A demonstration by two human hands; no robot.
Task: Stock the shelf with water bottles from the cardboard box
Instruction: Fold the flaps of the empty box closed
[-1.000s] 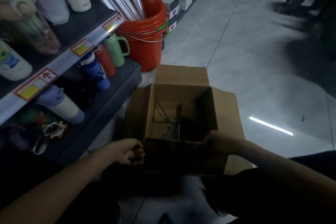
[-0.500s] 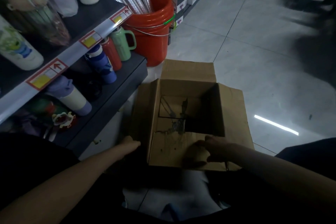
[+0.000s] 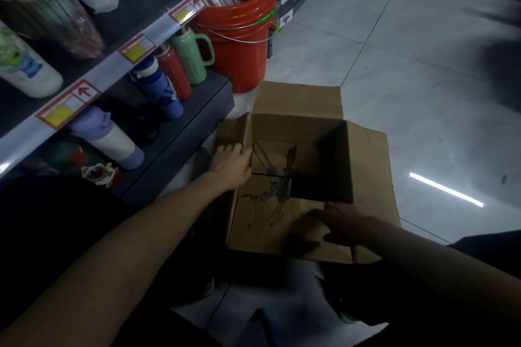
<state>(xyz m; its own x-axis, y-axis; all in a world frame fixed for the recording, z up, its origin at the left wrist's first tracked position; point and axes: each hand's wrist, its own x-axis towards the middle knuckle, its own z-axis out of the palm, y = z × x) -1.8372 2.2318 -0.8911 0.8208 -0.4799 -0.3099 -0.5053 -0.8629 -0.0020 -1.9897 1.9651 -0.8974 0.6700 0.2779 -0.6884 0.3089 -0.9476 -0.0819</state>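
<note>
I find no bottles in the cardboard box [image 3: 298, 105] on the floor by the shelf's [image 3: 203, 110] front edge; water bottles [image 3: 158, 87] stand shelved. My left hand [image 3: 231, 162] lies flat on its left flap, right hand [image 3: 342, 221] flat on the near flap. Stocking looks done.

The near flap [image 3: 262, 222] of the cardboard box [image 3: 298, 104], upright a second ago, now lies folded out toward the person. The right hand [image 3: 342, 224] now rests flat on it. The left hand [image 3: 232, 162] has moved forward from the near corner to the box's left flap [image 3: 234, 132].
</note>
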